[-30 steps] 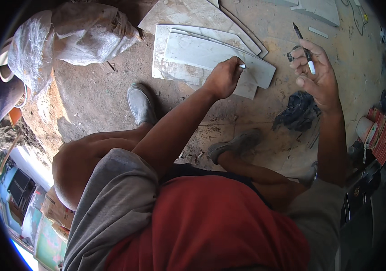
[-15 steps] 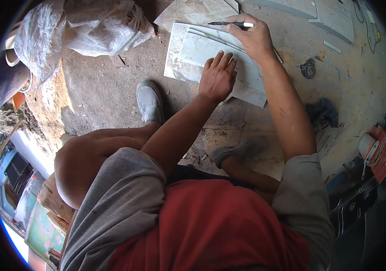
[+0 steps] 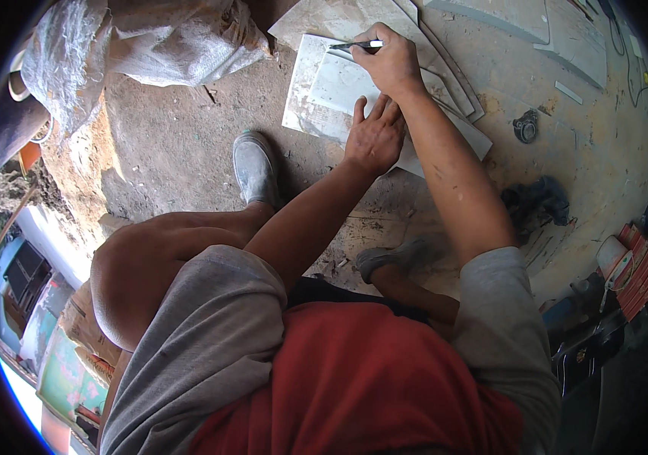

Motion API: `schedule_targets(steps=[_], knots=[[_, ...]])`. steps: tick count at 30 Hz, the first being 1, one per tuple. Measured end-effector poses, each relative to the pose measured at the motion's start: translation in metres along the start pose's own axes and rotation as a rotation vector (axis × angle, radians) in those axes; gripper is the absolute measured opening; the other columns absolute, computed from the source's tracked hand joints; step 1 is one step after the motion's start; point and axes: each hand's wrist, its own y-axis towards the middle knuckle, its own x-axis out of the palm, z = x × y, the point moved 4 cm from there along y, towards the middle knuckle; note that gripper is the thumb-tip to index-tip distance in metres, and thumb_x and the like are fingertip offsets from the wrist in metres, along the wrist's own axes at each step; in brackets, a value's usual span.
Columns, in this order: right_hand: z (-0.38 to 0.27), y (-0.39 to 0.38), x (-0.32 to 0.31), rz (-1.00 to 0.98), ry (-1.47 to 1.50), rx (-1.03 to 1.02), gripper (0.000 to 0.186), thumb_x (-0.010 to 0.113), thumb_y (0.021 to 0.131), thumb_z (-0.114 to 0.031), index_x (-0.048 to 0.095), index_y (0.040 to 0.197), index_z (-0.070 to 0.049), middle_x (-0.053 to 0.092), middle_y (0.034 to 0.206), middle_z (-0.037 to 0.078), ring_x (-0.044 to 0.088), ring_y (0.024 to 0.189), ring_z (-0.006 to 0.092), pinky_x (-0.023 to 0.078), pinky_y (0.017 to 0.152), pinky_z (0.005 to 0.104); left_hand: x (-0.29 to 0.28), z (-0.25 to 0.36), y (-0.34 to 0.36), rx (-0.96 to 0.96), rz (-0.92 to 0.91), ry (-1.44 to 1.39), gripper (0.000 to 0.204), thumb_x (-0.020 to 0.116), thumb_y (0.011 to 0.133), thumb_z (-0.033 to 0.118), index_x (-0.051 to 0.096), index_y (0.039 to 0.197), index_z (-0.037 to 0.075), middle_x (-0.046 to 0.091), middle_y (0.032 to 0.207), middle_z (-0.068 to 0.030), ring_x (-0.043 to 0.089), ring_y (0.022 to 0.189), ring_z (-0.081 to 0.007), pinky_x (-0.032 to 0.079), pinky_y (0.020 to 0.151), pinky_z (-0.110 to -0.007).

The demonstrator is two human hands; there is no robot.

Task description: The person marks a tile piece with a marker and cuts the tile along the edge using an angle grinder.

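A dark marker with a white section is pinched in my right hand. Its tip points left, at the upper edge of a pale marbled tile piece; whether it touches is too small to tell. That piece lies on a larger whitish tile with dirty smears. My left hand rests palm down on the lower part of the pale piece, fingers spread. My right wrist passes close to the left fingertips and hides part of the tile.
More tile slabs lie beyond. A white woven sack sits at the upper left, grey slabs at the upper right. Rightward are a dark round object, a thin pale strip and a dark cloth.
My right hand has moved left with the marker, along the tile's upper edge. My left fingers have spread wider. More of the tile slabs shows to the right.
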Motion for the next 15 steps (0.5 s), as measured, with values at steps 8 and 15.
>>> schedule_targets(steps=[8,15], knots=[[-0.0005,0.0010,0.0049,-0.012,-0.003,0.042,0.017,0.076,0.075,-0.016,0.068,0.087,-0.008,0.072,0.077,0.010,0.071,0.075,0.0248,0.055,0.072,0.0337,0.0027,0.0003,-0.0001,-0.012,-0.021,0.022,0.044,0.047,0.089,0.020,0.055,0.132,0.010,0.042,0.143,-0.0096,0.030,0.141,-0.0267,0.019,0.112,-0.061],[-0.0035,-0.0006,0.0090,-0.037,0.009,0.048,0.017,0.077,0.075,-0.017,0.068,0.087,-0.009,0.072,0.078,0.010,0.071,0.076,0.0253,0.055,0.072,0.0343,0.0032,0.0001,0.0010,-0.028,-0.049,0.032,0.044,0.047,0.089,0.020,0.055,0.131,0.010,0.045,0.140,-0.0091,0.031,0.140,-0.0256,0.019,0.111,-0.061]])
